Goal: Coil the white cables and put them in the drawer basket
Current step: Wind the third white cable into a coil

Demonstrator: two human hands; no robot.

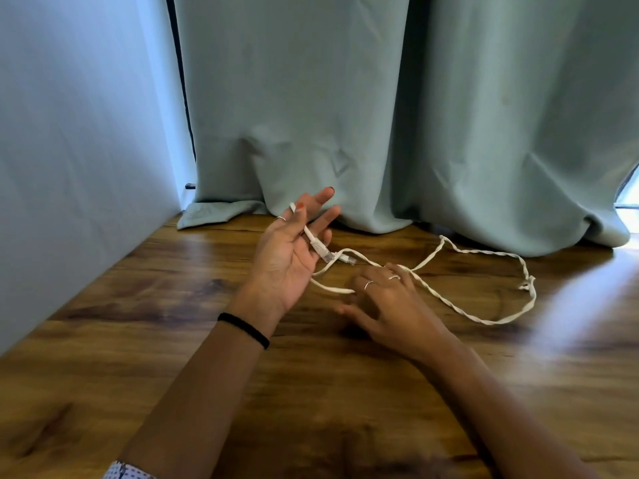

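A white cable, twisted along its length, lies in a big loop on the wooden table. One connector end lies across the palm of my left hand, which is raised palm-up with fingers mostly straight; the thumb pinches the cable near the fingertips. A second connector rests on the table just right of that hand. My right hand is palm-down on the table with fingers spread over the cable where its strands cross; it is slightly blurred. No drawer basket is in view.
A pale green curtain hangs along the table's far edge, its hem bunched on the wood. A light wall bounds the left side. Bright light glares on the table at the right.
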